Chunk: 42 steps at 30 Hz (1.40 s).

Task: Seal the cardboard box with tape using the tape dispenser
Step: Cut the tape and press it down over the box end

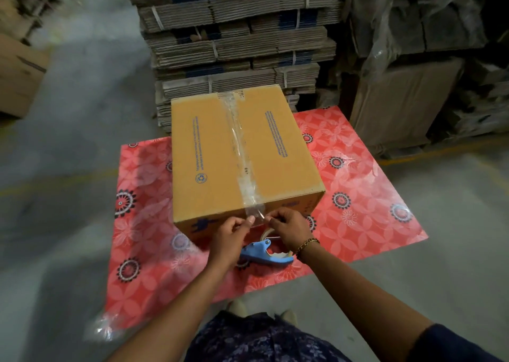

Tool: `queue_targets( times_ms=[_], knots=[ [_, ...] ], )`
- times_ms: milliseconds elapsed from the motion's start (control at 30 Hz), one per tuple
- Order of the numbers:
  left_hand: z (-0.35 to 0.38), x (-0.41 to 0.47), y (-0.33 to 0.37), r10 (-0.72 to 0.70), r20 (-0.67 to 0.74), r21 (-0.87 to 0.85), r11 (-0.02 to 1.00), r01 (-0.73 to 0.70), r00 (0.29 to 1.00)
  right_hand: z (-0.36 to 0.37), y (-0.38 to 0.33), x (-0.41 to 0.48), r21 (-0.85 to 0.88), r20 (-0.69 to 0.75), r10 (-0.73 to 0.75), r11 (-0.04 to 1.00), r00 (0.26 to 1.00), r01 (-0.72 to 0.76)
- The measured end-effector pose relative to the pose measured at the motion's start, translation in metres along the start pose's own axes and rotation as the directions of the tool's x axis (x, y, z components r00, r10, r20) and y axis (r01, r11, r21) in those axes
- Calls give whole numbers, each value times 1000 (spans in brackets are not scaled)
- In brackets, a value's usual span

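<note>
Head view, looking down: at the bottom of the frame, a patterned dark garment [261, 339] and two bare forearms reach up toward the centre. Just beyond them the blue dispenser [265, 252] lies on the red flowered sheet [358, 210] spread on the floor, with its roll of tape partly hidden behind the right wrist. No hand is on it.

Above the dispenser, the left hand [234, 230] and right hand [289, 228] meet at the near edge of the box [209, 152]. Each has its fingertips pinched shut, and between them they seem to hold the loose end of the tape [242, 152], which comes over the top edge onto the near face. How firm each grip is I cannot tell; the strip is clear and small there.

The box sits in the centre of the frame on the sheet, flaps closed, with tape along the middle seam from far edge to near edge. The strip looks wrinkled in places.

To finish this step well, I judge the end should be pulled taut and straight down the near face, then pressed flat from the corner downward so no bubble or crease lifts it. A rub along the seam would help.

Behind, in the upper frame, stand bundles of flat cardboard [239, 31].
</note>
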State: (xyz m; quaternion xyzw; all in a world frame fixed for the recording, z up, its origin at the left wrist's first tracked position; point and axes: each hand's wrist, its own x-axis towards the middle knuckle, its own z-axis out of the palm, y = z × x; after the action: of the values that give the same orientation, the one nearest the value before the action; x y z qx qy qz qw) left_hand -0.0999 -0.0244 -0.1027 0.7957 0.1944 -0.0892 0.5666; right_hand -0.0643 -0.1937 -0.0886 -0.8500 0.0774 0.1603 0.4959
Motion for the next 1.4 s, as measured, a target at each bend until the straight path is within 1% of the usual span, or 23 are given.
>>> queue_targets(
  times_ms=[100,167,333,400,500,600,700,867,1067,1300,1400],
  knots=[
    [10,0,-3,23,-45,-14,1000,-24,999,-3,0,2,-75,14,-39,996,999,40],
    [15,-2,-4,24,-83,-8,1000,-25,996,-4,0,2,-77,24,-56,995,998,58],
    [28,-3,-17,19,-161,70,997,-8,987,-2,8,5,-160,47,-21,987,999,28],
    [31,0,-20,17,-196,112,994,5,981,0,10,8,-193,37,-41,980,998,48],
    [33,3,-20,92,-239,242,970,-32,967,2,13,12,-228,6,-88,970,996,87],
    [37,1,-24,191,-303,365,928,-72,934,9,17,12,-265,-33,-128,957,991,114],
    [43,-1,-27,244,-355,415,906,-81,903,16,20,9,-270,-96,-142,956,985,112],
    [48,0,-25,263,-401,438,896,-69,877,23,20,9,-268,-172,-148,958,974,98],
    [47,9,-24,298,-408,466,881,-84,863,28,14,17,-252,-227,-90,967,970,31],
    [45,24,-19,292,-400,430,897,-104,868,32,8,30,-280,-251,-57,960,966,-17],
    [41,28,-24,232,-388,405,912,-61,892,30,4,34,-295,-252,-57,955,966,-21]
  ],
)
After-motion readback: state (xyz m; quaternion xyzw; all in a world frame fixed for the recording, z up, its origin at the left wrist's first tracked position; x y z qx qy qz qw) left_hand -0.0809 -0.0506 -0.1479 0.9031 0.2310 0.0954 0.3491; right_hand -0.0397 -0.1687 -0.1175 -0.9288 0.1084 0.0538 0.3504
